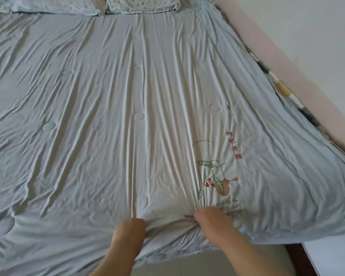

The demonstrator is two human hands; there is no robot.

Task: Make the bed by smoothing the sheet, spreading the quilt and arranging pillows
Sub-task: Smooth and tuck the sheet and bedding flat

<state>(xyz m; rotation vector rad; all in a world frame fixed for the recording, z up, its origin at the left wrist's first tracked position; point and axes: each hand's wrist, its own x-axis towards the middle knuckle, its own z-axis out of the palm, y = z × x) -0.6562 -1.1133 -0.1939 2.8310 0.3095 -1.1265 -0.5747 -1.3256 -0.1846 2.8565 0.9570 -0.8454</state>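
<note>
Here both hands, left hand (130, 229) and right hand (211, 218), grip bunched folds of the pale blue quilt (112, 108) at its near edge, fingers curled into the cloth; two pillows (48, 5) lie at the far end

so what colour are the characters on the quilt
Red characters on the pale blue quilt; head view.

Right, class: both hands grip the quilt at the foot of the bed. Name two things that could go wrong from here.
The left hand and right hand bunch the wrinkled pale blue quilt close together, so pulling may deepen its long creases rather than flatten them. A hard tug could drag its top edge away from the two pale pillows.
</note>
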